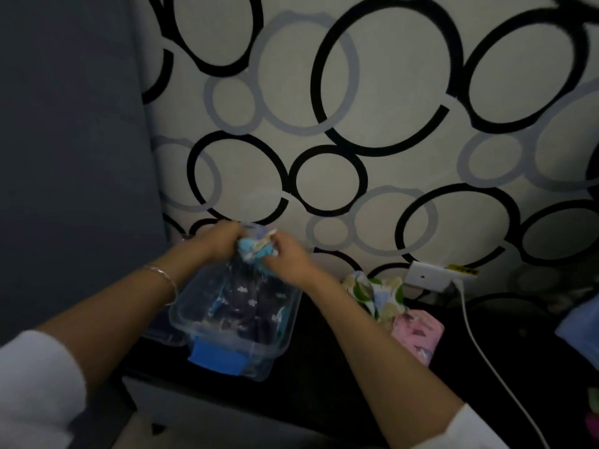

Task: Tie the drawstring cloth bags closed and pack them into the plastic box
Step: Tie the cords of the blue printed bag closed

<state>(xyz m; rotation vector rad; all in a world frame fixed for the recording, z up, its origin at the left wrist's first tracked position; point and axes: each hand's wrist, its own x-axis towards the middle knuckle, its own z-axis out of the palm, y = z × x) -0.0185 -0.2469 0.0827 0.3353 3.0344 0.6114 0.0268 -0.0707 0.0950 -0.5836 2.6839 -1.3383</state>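
Filling the background is the wall (389, 92), pale, with looping black and grey rings all over it. A flat dark grey panel (64, 124) takes the left side. Below them lies a black tabletop (324, 367), dim and shadowed.

On that tabletop, left of centre, sits the clear plastic box (282, 319), lid off, with a blue latch (220, 356) on its near end. Inside it lies a dark navy bag (246, 296) with small white prints, filling most of the box.

Both forearms reach in from the bottom corners, white sleeves pushed back, and they meet over the far end of the box. Between them is the light-blue bag (256, 251), a bunched bundle held above the box's far rim. The left hand (217, 241) grips it from the left with fingers curled in tight. The right hand (288, 257) grips from the right, fingers also curled and pinching a scrap of pale fabric at the top. The picture is blurred here, so I cannot tell whether that scrap is a drawstring.

To the right of the box, two more bags lie on the tabletop and touch each other: a green-and-cream leafy bag (379, 293) farther back and a pink bag (418, 332) nearer. Just behind them a white adapter (428, 275) leans by the wall, and a white cable (479, 335) runs from it toward the bottom right. A thin bracelet (162, 277) circles the left wrist.
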